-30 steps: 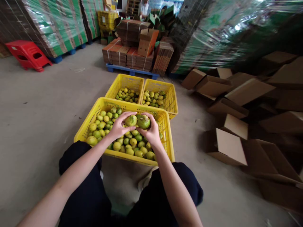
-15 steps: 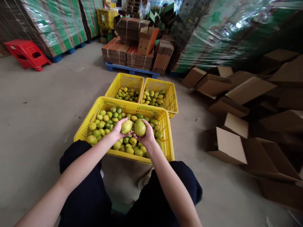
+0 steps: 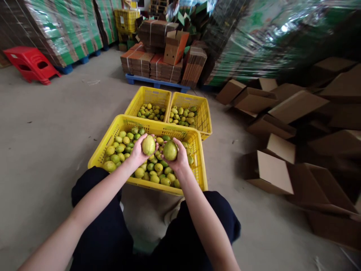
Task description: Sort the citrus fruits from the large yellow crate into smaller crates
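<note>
My left hand (image 3: 138, 152) is wrapped round a yellow-green lemon (image 3: 148, 145), held above the large yellow crate (image 3: 108, 131). Close beside it, my right hand (image 3: 181, 158) grips a greener, rounder lemon (image 3: 170, 150), with a narrow gap between the two fruits. Under both hands the crate holds many loose lemons (image 3: 155, 178), from yellow to dark green; the hands hide some of them. The crate stands on the floor just in front of my knees.
Two smaller yellow crates, one at left (image 3: 132, 103) and one at right (image 3: 207, 113), hold more lemons behind the large one. Open cardboard boxes (image 3: 275, 173) are heaped at right. Flattened cartons (image 3: 137, 62) lie on a blue pallet (image 3: 156, 83). A red stool (image 3: 31, 64) stands far left.
My hands have moved apart, the left slightly left and up, the right slightly right. Both lemons have turned in the fingers and stay held.
</note>
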A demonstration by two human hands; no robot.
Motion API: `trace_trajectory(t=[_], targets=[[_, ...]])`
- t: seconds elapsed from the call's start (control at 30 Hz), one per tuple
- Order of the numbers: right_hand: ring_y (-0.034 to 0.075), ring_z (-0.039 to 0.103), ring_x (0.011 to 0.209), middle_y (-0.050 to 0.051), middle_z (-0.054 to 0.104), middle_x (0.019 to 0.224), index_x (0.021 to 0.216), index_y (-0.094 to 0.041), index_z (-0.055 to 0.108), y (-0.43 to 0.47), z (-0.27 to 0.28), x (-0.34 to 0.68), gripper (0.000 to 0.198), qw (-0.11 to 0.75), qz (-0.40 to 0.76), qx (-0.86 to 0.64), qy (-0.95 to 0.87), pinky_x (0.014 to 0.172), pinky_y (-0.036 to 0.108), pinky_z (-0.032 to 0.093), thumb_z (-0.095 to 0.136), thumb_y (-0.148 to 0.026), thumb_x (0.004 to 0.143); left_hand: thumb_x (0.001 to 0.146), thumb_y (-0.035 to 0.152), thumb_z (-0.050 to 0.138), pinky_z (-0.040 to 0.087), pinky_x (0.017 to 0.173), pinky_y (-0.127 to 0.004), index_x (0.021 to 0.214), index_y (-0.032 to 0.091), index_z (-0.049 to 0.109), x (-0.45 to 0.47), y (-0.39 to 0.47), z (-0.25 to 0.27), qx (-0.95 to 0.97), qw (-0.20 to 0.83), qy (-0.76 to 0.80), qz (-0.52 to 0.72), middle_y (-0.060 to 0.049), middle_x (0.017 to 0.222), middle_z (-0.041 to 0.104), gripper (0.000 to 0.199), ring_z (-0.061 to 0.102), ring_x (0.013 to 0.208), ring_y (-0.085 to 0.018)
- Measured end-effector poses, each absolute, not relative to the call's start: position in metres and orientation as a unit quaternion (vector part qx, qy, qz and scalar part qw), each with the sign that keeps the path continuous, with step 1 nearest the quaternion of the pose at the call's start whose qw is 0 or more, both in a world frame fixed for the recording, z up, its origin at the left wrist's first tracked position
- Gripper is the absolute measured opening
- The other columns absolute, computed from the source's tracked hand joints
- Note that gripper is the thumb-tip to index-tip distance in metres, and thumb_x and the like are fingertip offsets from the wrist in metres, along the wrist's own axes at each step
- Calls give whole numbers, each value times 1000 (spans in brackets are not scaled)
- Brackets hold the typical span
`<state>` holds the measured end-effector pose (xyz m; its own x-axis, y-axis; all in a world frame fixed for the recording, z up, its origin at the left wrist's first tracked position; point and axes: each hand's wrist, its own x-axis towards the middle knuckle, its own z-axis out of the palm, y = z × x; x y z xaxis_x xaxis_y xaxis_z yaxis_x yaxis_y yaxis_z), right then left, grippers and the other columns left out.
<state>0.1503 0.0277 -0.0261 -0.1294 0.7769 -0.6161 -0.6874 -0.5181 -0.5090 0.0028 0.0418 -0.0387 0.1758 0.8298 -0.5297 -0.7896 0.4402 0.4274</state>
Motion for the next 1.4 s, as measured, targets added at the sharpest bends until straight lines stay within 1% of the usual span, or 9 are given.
trace_trajectory(t=[0.13,0.27,0.67,0.8,0.9,1.03,1.13,1.23,1.4], targets=[[17,61,46,-3,64,58,81,-21,58,26,-21,151,8,522,732,-435,-57,39,25,47,64,-25,78,86,18,59,57,55,-21,85,13,63,4,42,-39,14,751,364,551,-2,68,65,6,65,57,-12],[16,63,50,0,67,60,79,-20,60,27,-22,151,13,545,710,-444,-23,43,25,49,56,-28,88,89,22,58,57,55,-22,83,12,63,3,43,-46,9,742,369,559,-5,70,67,13,67,60,-14],[21,71,62,4,71,69,92,-19,65,30,-33,160,25,493,770,-401,-50,55,32,58,48,-36,96,96,24,41,60,56,-26,108,11,63,2,45,-44,-67,755,391,522,-8,70,71,28,71,63,-17],[17,67,57,2,71,69,83,-19,66,26,-31,155,9,485,770,-405,-90,51,26,55,66,-28,85,93,33,54,59,55,-24,101,11,65,2,44,-43,-11,772,362,522,-7,73,71,25,70,63,-17],[13,62,53,-3,70,67,79,-20,66,26,-31,152,8,526,734,-423,-78,50,24,55,68,-13,76,83,14,61,57,56,-21,90,12,65,4,41,-42,49,777,376,503,-5,70,69,7,68,62,-14],[15,64,54,0,68,63,82,-19,65,29,-30,152,10,526,732,-433,-26,50,25,55,56,-19,82,81,14,57,58,59,-23,86,12,64,5,37,-41,35,778,379,500,-6,71,70,9,68,65,-15],[18,67,57,3,70,63,85,-19,64,30,-32,154,17,507,745,-433,-4,50,26,56,48,-25,85,87,28,49,56,53,-26,91,11,64,2,37,-40,3,793,354,495,-9,71,69,23,68,64,-18],[20,68,58,4,73,68,89,-19,64,31,-36,155,18,500,755,-424,-7,47,27,54,47,-23,83,87,29,41,51,46,-24,106,7,65,0,39,-39,-11,810,328,486,-12,73,69,37,62,55,-16],[19,68,57,4,73,70,87,-19,64,30,-38,154,16,505,764,-401,-15,49,29,55,51,-28,85,87,17,41,59,59,-27,122,9,61,0,39,-38,29,806,326,494,-12,89,74,41,70,70,-19]])
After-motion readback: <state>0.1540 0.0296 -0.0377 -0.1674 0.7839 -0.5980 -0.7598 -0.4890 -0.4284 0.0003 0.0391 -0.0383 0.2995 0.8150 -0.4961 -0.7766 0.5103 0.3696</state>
